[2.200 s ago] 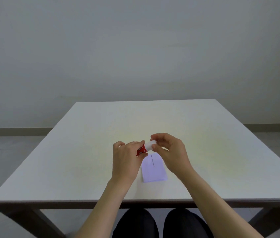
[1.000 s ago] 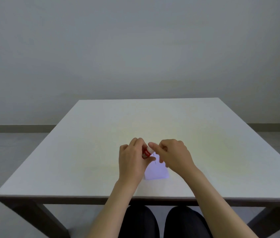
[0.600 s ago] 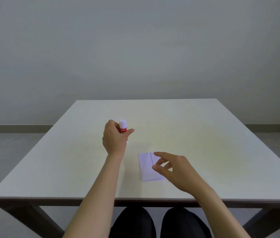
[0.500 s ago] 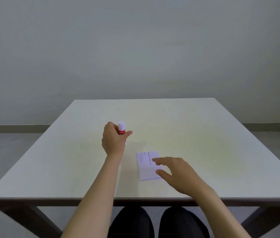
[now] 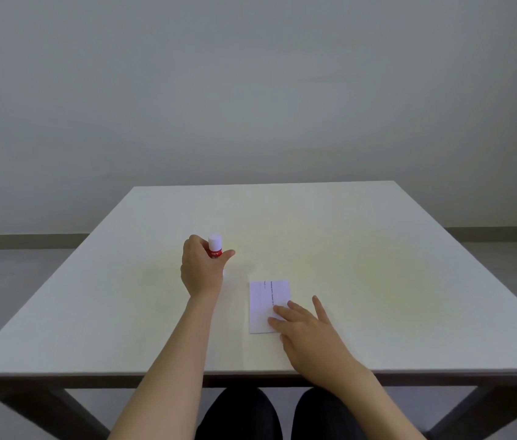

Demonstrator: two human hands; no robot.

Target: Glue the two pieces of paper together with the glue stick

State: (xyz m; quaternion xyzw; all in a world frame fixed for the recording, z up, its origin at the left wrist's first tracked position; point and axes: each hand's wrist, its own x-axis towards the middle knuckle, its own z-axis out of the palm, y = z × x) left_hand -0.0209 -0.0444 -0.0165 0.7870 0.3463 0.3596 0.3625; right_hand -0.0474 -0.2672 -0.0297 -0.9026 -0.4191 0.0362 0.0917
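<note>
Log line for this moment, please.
left hand: grip on capped glue stick, upright | right hand: flat on paper | table

Glue stick (image 5: 214, 246) stands left of, behind the paper (image 5: 266, 304) — both on the table (image 5: 378, 265).

The left hand (image 5: 201, 268) was curled closed, arm stretched forward; the right hand (image 5: 311, 331) lay flat, fingers (image 5: 282, 312) spread, nearer the body than the left hand
</note>
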